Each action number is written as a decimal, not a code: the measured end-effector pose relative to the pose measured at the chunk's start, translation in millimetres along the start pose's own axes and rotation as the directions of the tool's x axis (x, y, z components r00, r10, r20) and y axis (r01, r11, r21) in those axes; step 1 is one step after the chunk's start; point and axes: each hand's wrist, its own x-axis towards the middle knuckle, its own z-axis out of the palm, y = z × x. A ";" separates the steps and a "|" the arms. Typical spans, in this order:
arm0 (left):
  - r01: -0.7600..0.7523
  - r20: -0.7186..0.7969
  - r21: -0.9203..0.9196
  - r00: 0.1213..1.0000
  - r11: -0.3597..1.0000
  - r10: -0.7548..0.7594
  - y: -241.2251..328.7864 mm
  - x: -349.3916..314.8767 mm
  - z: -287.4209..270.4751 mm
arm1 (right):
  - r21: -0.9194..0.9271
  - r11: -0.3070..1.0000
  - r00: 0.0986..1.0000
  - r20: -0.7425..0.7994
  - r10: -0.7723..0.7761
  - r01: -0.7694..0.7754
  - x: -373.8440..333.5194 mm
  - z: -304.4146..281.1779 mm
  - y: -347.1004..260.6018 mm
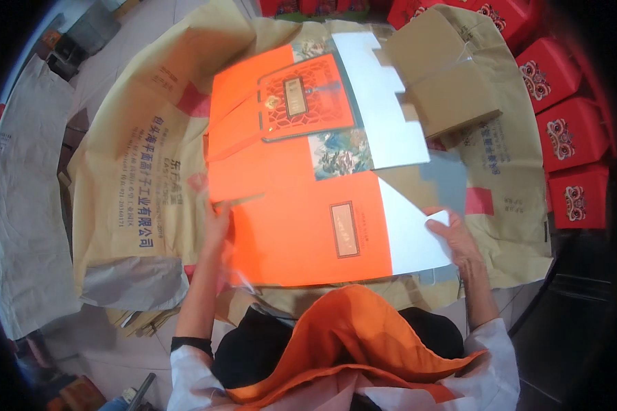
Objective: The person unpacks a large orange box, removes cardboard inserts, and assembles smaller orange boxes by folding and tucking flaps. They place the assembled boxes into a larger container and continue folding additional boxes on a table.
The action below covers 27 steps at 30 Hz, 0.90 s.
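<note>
A large flat box blank (295, 219), orange with white side flaps, lies before me, unfolded. It carries a dark lattice panel and a landscape picture. My right hand (452, 240) pinches the white flap at its near right, thumb on top. At the left edge, my left hand (216, 229) is closed on the orange card; its fingers are partly hidden and slightly blurred. The blank's near edge is close to my orange apron (353, 335). Beneath it, a grey-blue sheet (444, 179) shows on the right.
Brown wrapping paper (127, 144) with printing spreads under the work. A stack of brown cardboard (452, 89) sits at the far right. Several red boxes (576, 133) with lion-face designs line the right side. Grey sheeting (31, 198) hangs at the left.
</note>
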 end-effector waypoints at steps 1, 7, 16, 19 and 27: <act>0.026 -0.006 0.021 1.000 0.999 -0.026 -10.8 4.1 -9.9 | -0.029 0.998 0.999 0.021 -0.047 0.048 -0.5 3.4 -5.7; -0.134 -0.034 0.057 0.990 0.989 0.136 -27.2 8.1 -0.9 | -0.177 0.787 0.797 0.279 -0.536 0.591 -14.9 -24.7 -61.2; -0.656 -0.126 0.037 0.745 0.754 0.655 150.2 16.2 -16.2 | -0.751 -0.018 0.523 0.477 -0.706 0.660 -84.4 -108.9 -132.8; -0.648 0.024 -0.106 0.757 0.754 0.654 182.6 27.8 -58.8 | -0.747 -0.210 0.455 0.575 -0.681 0.631 -71.6 -100.5 -173.9; -0.566 0.032 -0.420 0.772 0.710 0.634 163.0 -8.9 -35.2 | -0.863 -0.062 0.294 0.237 -0.926 0.501 24.6 -135.3 -169.7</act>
